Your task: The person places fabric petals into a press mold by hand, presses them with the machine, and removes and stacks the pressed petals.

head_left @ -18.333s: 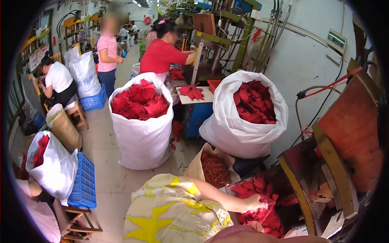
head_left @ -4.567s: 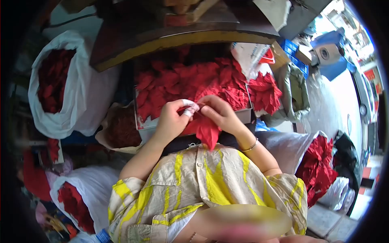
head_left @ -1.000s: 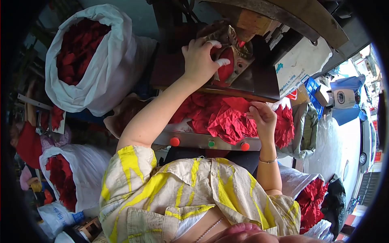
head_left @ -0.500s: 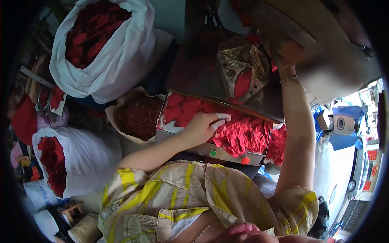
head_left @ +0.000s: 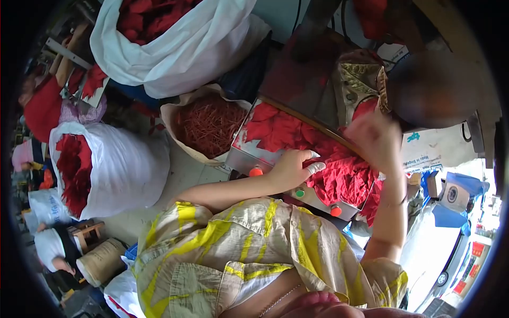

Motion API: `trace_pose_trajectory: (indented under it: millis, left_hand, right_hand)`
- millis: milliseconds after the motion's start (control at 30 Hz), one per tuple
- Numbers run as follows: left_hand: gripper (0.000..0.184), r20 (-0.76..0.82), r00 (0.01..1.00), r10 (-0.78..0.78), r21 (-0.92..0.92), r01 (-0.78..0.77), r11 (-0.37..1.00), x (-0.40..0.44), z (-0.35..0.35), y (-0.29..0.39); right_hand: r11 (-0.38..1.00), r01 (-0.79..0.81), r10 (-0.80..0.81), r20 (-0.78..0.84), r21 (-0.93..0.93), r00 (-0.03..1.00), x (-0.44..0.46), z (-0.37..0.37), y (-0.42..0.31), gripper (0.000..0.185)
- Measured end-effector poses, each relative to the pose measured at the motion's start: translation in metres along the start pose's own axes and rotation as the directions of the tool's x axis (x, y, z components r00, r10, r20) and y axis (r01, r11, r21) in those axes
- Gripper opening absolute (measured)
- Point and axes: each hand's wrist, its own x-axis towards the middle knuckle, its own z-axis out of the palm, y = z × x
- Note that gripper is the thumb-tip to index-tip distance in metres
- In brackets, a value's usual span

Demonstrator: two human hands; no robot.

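Observation:
My left hand (head_left: pixel 297 168) rests at the near edge of the metal tray (head_left: pixel 247 156), its white-taped thumb and finger apart over crumpled red leaf-shaped pieces (head_left: pixel 342 172). Nothing shows between them. My right hand (head_left: pixel 374 140) is smeared by motion beside the press's wooden platform edge, just below the gold-coloured metal die (head_left: pixel 360 79); whether it holds anything is unclear. A red piece (head_left: pixel 366 107) lies in the die's opening. Red buttons (head_left: pixel 256 171) and a green button (head_left: pixel 300 193) sit on the front panel below the tray.
White sacks of red pieces (head_left: pixel 175 63) (head_left: pixel 124 172) stand on the left. A paper sack (head_left: pixel 212 127) holds thin red scraps. A person in red (head_left: pixel 43 108) works at far left; another in white (head_left: pixel 49 246) sits lower left. A dark press arm (head_left: pixel 477 69) curves at the upper right.
The view has turned, so the sacks and press sit further right. My right hand has come back from behind the die to its near side. My left hand remains over the red pieces.

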Motion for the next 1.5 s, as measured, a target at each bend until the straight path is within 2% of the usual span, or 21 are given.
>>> trace_pose_trajectory:
  millis: [67, 133, 167, 200, 267, 333, 400, 467, 533, 600, 700, 800, 833, 900, 967, 1033, 1133, 1200, 1400, 1467, 1500]
  left_hand:
    - [0.027, 0.059, 0.998, -0.038, 0.019, 0.037, 0.999, 0.000, -0.010, 0.012]
    - [0.030, 0.241, 0.971, -0.007, 0.164, -0.033, 0.986, -0.001, -0.023, 0.021]
    - [0.030, 0.240, 0.971, -0.003, 0.164, -0.037, 0.986, -0.002, -0.031, 0.016]
    - [0.030, 0.117, 0.986, 0.122, 0.262, -0.149, 0.953, -0.003, -0.041, 0.005]
    - [0.032, -0.098, 0.922, 0.374, 0.505, -0.277, 0.817, 0.002, -0.065, -0.026]
    - [0.042, -0.142, 0.950, 0.278, 0.663, -0.117, 0.740, 0.008, -0.095, -0.044]
    - [0.066, -0.043, 0.973, 0.228, 0.763, -0.115, 0.636, 0.013, -0.114, -0.070]
    - [0.071, 0.032, 0.978, 0.207, 0.832, -0.140, 0.537, 0.012, -0.120, -0.080]
    - [0.072, 0.055, 0.978, 0.201, 0.853, -0.151, 0.501, 0.010, -0.120, -0.083]
    - [0.074, 0.075, 0.980, 0.185, 0.869, -0.156, 0.469, 0.005, -0.117, -0.084]
    - [0.071, 0.025, 0.984, 0.177, 0.861, -0.111, 0.496, -0.002, -0.113, -0.083]
    - [0.065, -0.028, 0.991, 0.129, 0.893, -0.033, 0.448, -0.007, -0.111, -0.078]
    - [0.061, -0.049, 0.989, 0.138, 0.888, -0.020, 0.460, -0.008, -0.110, -0.076]
    - [0.053, -0.080, 0.977, 0.197, 0.884, -0.022, 0.466, -0.012, -0.108, -0.072]
    - [0.051, -0.106, 0.978, 0.178, 0.887, 0.012, 0.462, -0.014, -0.107, -0.073]
    - [0.047, -0.130, 0.968, 0.214, 0.894, 0.020, 0.448, -0.016, -0.108, -0.075]
    - [0.046, -0.176, 0.967, 0.187, 0.865, 0.061, 0.498, -0.017, -0.109, -0.078]
    - [0.048, -0.190, 0.966, 0.173, 0.860, 0.079, 0.503, -0.018, -0.110, -0.074]
    - [0.070, -0.219, 0.960, 0.173, 0.850, 0.100, 0.517, -0.019, -0.107, -0.063]
    - [0.078, -0.294, 0.955, -0.024, 0.804, 0.261, 0.535, -0.017, -0.106, -0.056]
    - [0.083, -0.293, 0.956, -0.032, 0.803, 0.264, 0.534, -0.016, -0.107, -0.059]
  right_hand:
    - [1.000, 0.020, -0.019, 0.222, 0.000, 0.975, -0.032, 0.030, -0.019, 0.014]
    - [0.997, 0.057, -0.064, 0.130, 0.061, 0.989, -0.051, 0.053, -0.001, 0.011]
    - [0.999, -0.003, -0.001, 0.087, 0.046, 0.996, -0.051, 0.046, 0.003, 0.010]
    - [0.988, -0.128, 0.126, 0.022, 0.085, 0.992, -0.048, 0.034, 0.001, 0.014]
    - [0.984, -0.133, 0.153, -0.176, 0.121, 0.972, -0.042, 0.011, 0.021, 0.014]
    - [0.963, -0.264, 0.237, -0.316, -0.045, 0.919, -0.019, -0.022, 0.023, 0.013]
    - [0.937, -0.223, 0.077, -0.461, -0.270, 0.884, 0.013, -0.043, 0.045, 0.017]
    - [0.926, 0.052, -0.247, -0.497, -0.373, 0.832, 0.060, -0.041, 0.081, 0.020]
    - [0.869, 0.163, -0.403, -0.479, -0.466, 0.780, 0.107, -0.029, 0.142, 0.022]
    - [0.854, -0.043, -0.202, -0.407, -0.518, 0.891, 0.124, -0.019, 0.110, 0.020]
    - [0.795, -0.143, -0.025, -0.267, -0.589, 0.963, 0.141, -0.006, 0.111, 0.022]
    - [0.724, -0.172, -0.056, -0.306, -0.668, 0.951, 0.138, -0.001, 0.110, 0.032]
    - [0.736, -0.155, -0.058, -0.289, -0.659, 0.956, 0.135, 0.003, 0.102, 0.032]
    - [0.786, -0.165, -0.154, -0.448, -0.595, 0.881, 0.118, 0.002, 0.077, 0.031]
    - [0.897, -0.053, -0.112, -0.341, -0.439, 0.933, 0.086, 0.014, 0.027, 0.023]
    - [0.969, 0.163, -0.212, -0.283, -0.188, 0.935, 0.048, 0.054, -0.001, 0.016]
    - [0.935, 0.269, -0.261, 0.065, -0.233, 0.963, 0.009, 0.126, -0.020, 0.020]
    - [0.907, 0.363, -0.373, -0.009, -0.212, 0.928, 0.008, 0.181, -0.004, 0.026]
    - [0.958, 0.238, -0.228, 0.082, -0.161, 0.970, 0.026, 0.234, 0.024, 0.030]
    - [0.956, 0.293, -0.293, -0.208, -0.029, 0.933, 0.025, 0.229, 0.027, 0.028]
    - [0.946, 0.323, -0.315, -0.227, -0.002, 0.922, 0.024, 0.225, 0.026, 0.027]
